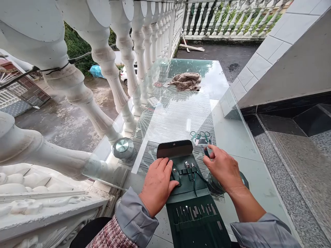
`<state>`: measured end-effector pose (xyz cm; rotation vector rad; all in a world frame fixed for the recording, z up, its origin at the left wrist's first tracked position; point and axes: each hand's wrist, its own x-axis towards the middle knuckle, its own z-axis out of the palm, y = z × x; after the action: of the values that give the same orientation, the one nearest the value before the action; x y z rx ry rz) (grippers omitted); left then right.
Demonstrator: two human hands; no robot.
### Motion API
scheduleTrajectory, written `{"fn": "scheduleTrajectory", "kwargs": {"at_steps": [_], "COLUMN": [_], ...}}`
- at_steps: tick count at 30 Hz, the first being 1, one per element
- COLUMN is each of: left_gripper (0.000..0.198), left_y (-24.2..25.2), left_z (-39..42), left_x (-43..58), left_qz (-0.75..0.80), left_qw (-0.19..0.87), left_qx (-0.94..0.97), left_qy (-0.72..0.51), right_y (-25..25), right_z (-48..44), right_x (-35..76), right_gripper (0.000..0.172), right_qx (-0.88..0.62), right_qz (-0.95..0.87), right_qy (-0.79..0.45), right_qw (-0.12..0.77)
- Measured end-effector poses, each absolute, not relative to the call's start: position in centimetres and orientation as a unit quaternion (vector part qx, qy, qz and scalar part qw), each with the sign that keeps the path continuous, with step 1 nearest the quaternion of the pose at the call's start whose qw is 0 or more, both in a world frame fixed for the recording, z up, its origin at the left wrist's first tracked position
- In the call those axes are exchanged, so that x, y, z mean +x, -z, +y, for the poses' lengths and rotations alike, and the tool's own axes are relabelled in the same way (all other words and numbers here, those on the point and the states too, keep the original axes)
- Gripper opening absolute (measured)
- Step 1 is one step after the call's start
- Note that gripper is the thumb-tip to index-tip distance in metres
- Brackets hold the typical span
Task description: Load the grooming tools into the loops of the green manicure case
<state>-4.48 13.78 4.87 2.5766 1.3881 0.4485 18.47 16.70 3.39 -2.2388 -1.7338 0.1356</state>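
- On a glass table (238, 148), you are working what looks like partway through a green tool case (181, 200), which is lying unfolded in front of you.
- Already in place, slim metal tools (195, 210) are standing in a row in the nearer panel, while a second clipper (190, 175) and nippers (195, 182) are resting at the strap of the middle panel.
- Outside the case, scissors (201, 133) are lying just beyond it; these and the piece in your fingers are seemingly remaining to be dealt with, though whether tools are going in or coming out, nobody can tell here.
- The case is showing smooth, dark green panels, its far flap displaying a brownish face.
- Your left hand (158, 179) is lying flat, palm down, on the case.
- Your right hand (222, 167) is pinching a small clipper (205, 151), metal-topped and dark-bodied, above the glass.
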Motion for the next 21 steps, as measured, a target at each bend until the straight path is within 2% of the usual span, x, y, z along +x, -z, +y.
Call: {"fn": "scheduleTrajectory", "kwargs": {"at_steps": [4, 7, 15, 18, 21], "left_gripper": [0.061, 0.060, 0.055, 0.046, 0.030], "left_y": [-4.92, -5.06, -5.30, -5.45, -5.49], "left_z": [13.65, 13.54, 13.37, 13.26, 13.15], "left_x": [-4.22, -4.23, -4.11, -4.05, -4.02], "left_qz": [0.449, 0.445, 0.450, 0.453, 0.447], "left_qw": [0.115, 0.147, 0.189, 0.183, 0.172], "left_qx": [0.867, 0.859, 0.836, 0.838, 0.843], "left_qy": [-0.184, -0.203, -0.250, -0.243, -0.246], "right_y": [-3.77, -3.99, -4.18, -4.29, -4.31], "right_z": [16.73, 16.79, 16.73, 16.69, 16.61], "right_x": [18.56, 18.89, 19.10, 18.87, 18.86], "right_gripper": [0.038, 0.036, 0.046, 0.036, 0.026], "right_qx": [-0.790, -0.799, -0.735, -0.722, -0.706], "right_qz": [-0.590, -0.561, -0.389, -0.362, -0.391], "right_qy": [-0.084, -0.132, -0.383, -0.412, -0.424], "right_qw": [0.145, 0.172, 0.401, 0.422, 0.412]}}
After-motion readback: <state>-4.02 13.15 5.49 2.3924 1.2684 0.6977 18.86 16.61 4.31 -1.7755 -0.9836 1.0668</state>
